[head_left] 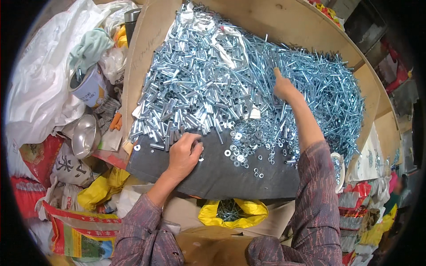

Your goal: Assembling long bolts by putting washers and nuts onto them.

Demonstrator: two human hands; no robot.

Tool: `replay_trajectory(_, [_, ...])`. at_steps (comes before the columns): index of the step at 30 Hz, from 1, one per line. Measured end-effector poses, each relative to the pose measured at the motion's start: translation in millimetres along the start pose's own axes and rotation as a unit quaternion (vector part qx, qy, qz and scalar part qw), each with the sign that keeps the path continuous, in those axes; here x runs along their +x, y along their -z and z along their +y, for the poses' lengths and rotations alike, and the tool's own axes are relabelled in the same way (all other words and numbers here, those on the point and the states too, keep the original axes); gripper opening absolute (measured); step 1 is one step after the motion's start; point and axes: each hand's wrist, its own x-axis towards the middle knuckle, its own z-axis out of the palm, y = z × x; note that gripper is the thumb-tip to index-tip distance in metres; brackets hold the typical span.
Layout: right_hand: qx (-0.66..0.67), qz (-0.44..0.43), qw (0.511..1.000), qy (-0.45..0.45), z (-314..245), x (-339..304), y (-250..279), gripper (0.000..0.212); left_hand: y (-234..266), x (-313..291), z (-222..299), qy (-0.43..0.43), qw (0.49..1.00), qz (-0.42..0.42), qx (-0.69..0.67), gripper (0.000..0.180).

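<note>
My left hand [183, 154] is at the front edge of a heap of short metal tubes [182, 95], its fingers curled down onto the nearest tubes. Whether it holds one is hidden. My right hand [285, 88] reaches over a pile of long thin bolts [324, 84]. One finger points away from me and the others fold under the palm, so anything in them is out of sight. Between the hands, loose washers [240, 158] and small nuts [260, 174] lie scattered on a dark mat [213, 179].
A yellow bag [256, 216] with metal pieces sits open at my lap. Wooden boards [137, 71] wall in the heaps. Left stand a metal bowl [85, 135] and a white bucket [90, 88]; a white tub [339, 170] is beside my right sleeve.
</note>
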Motion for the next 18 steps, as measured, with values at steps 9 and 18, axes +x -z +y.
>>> replay_trajectory(9, [0.025, 0.006, 0.999, 0.044, 18, -114, -24, 0.073, 1, -3, 3, -0.002, 1.0, -0.01, -0.005, 0.019])
replay_trajectory(18, [0.149, 0.079, 0.983, 0.069, 6, -180, -15, 0.073, 5, -6, 8, -0.023, 0.999, -0.002, 0.037, 0.023])
